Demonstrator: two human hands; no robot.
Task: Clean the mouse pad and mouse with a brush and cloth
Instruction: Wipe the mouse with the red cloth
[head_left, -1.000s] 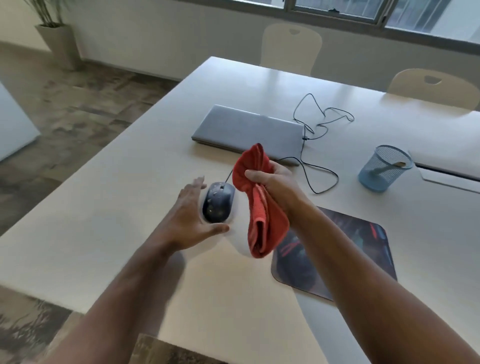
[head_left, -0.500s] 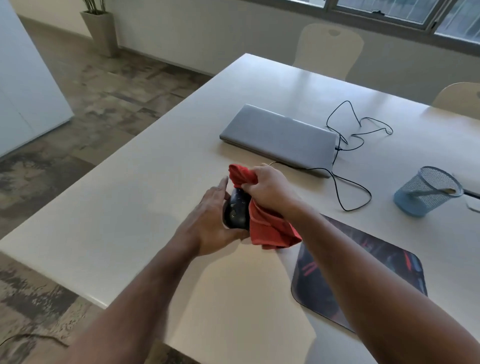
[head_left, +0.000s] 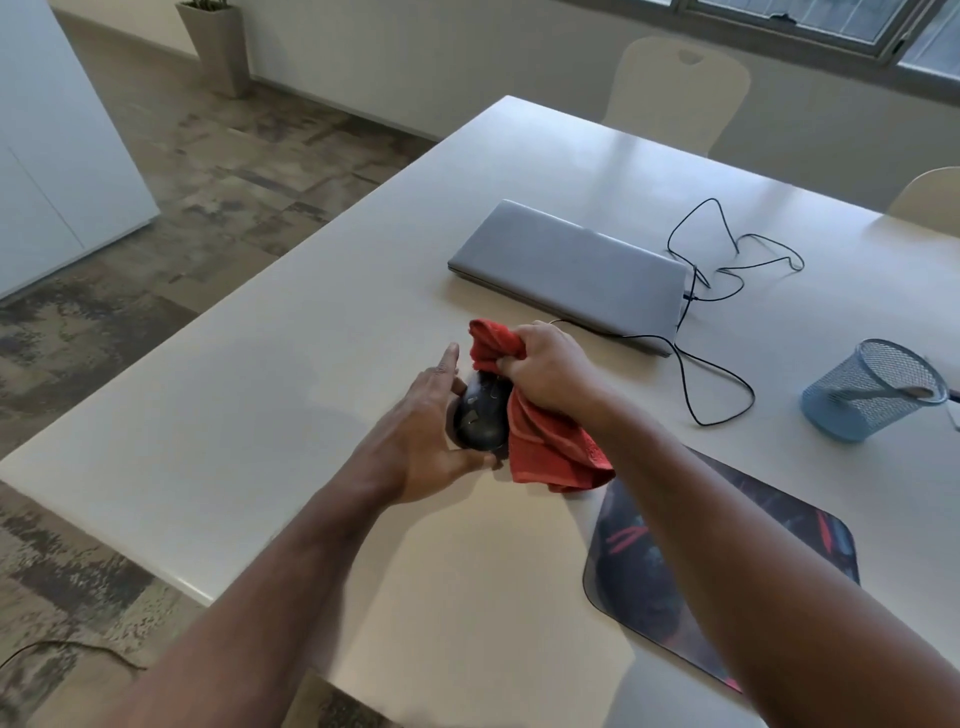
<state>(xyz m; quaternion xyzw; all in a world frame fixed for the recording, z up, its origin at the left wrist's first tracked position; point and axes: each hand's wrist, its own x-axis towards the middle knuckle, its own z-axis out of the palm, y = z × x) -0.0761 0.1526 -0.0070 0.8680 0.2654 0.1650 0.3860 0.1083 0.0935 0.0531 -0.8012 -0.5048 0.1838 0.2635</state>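
Observation:
A black wired mouse (head_left: 480, 418) is cupped from the left by my left hand (head_left: 423, 441), thumb under its near end. My right hand (head_left: 545, 371) grips a bunched red cloth (head_left: 545, 447) and presses it against the mouse's right side and top. The cloth's loose end hangs down to the table. A dark mouse pad (head_left: 675, 582) with red markings lies at the near right, partly hidden by my right forearm. A brush handle (head_left: 883, 394) lies inside the blue mesh cup (head_left: 872, 395).
A shut grey laptop (head_left: 566, 270) lies behind the hands on the white table (head_left: 260, 415), with a black cable (head_left: 727, 291) looping to its right. Two pale chairs stand at the far side. The table's left edge drops to the floor.
My left hand took hold of the mouse and my right hand brought the cloth down onto it. The camera view has shifted left.

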